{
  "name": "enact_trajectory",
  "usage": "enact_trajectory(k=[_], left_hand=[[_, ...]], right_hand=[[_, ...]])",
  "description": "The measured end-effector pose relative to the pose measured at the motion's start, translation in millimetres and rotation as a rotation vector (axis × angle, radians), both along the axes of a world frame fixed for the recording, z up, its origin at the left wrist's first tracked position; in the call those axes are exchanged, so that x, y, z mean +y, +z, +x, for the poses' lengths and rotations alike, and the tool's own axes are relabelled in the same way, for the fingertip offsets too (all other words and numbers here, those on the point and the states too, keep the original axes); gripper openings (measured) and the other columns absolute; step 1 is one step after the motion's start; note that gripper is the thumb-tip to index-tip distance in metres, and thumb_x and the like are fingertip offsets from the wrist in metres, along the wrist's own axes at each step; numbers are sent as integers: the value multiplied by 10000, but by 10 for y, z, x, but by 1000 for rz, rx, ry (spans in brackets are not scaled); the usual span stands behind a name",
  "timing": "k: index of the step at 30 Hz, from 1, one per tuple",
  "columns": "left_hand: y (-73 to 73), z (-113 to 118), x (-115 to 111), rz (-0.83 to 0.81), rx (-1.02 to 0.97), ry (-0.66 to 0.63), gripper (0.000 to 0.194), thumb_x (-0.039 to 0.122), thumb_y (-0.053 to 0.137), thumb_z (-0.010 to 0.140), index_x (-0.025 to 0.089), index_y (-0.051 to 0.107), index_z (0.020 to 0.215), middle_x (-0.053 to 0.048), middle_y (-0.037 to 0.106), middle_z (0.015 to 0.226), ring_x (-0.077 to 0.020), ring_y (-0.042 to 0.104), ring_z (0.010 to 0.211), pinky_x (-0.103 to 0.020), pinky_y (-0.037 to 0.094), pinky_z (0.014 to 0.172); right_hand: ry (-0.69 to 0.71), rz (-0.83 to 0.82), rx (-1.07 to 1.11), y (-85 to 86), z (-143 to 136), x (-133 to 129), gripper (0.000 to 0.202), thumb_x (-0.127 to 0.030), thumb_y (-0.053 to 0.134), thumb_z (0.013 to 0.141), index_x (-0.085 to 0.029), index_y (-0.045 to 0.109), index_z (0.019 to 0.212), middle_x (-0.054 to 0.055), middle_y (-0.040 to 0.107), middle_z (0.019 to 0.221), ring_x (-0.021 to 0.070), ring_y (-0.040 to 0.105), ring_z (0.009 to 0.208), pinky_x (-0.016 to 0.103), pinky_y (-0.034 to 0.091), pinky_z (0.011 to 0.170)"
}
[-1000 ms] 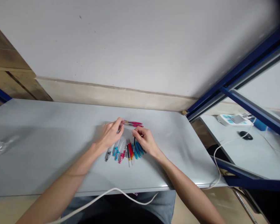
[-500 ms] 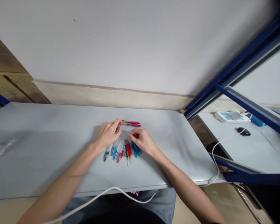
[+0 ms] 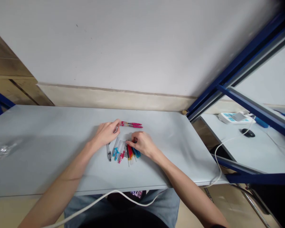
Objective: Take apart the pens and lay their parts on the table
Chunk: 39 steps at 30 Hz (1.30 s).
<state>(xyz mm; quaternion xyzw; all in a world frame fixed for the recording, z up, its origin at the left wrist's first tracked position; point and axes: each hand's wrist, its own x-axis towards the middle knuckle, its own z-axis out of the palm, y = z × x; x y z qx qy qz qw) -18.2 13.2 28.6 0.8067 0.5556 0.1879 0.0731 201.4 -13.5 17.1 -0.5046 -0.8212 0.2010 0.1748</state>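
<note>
My left hand (image 3: 106, 133) is curled with thumb and fingertips together; whatever it may hold is hidden. Just past its fingertips lie two assembled pink pens (image 3: 134, 125). My right hand (image 3: 144, 144) is closed in a pinch over the upper ends of the pen refills; I cannot make out what is between the fingers. Under and beside it are red refills (image 3: 130, 152) and blue pen parts (image 3: 137, 153), partly covered by the hand. Left of these lie clear pen barrels with blue grips (image 3: 116, 153), one with a pink grip (image 3: 121, 155) and one with a black grip (image 3: 109, 155).
A crumpled clear plastic bag (image 3: 3, 151) lies on the left of the grey table (image 3: 49, 171). A white cable (image 3: 118, 192) crosses in front of my lap. Beyond the blue metal frame (image 3: 239, 101), a second table holds a black mouse (image 3: 248, 133) and a white device (image 3: 235, 118).
My right hand has moved slightly left and down, covering more of the blue parts. My left hand has shifted a little left. The black-grip barrel lies at a different angle.
</note>
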Motion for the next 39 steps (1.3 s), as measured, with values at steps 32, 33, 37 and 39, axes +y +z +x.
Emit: enact_trajectory(k=[32,33,37,39], left_hand=[[72,-24,-218,-228,18,32,272,457,433,1006,249,548,1140,10,623,661,-224,622,637,-281,347,594],[105,14,-157,-210,-8,27,273,450,422,1013,250,543,1154,11,629,670,-222,630,654,-280,353,595],[105,174,78,-39,-138,-17,189,317,418,1015,231,579,1065,-31,695,898,-208,651,794,-294,424,680],[5,208,159,53,-214,-111,180,242,414,1002,208,590,994,-58,672,980,-206,637,890,-305,460,780]], right_hand=[[422,12,271,-40,188,216,322,-132,801,804,-221,700,1096,47,563,1085,228,516,1092,388,425,1010],[416,22,281,-55,187,228,301,-148,806,804,-223,703,1077,46,568,1083,232,519,1096,397,421,1015],[196,157,326,-144,223,321,195,-116,663,903,-221,691,1065,59,592,1068,241,533,1056,408,428,992],[47,256,281,-202,266,395,188,-111,612,930,-212,692,1068,73,604,1036,252,526,1007,407,432,952]])
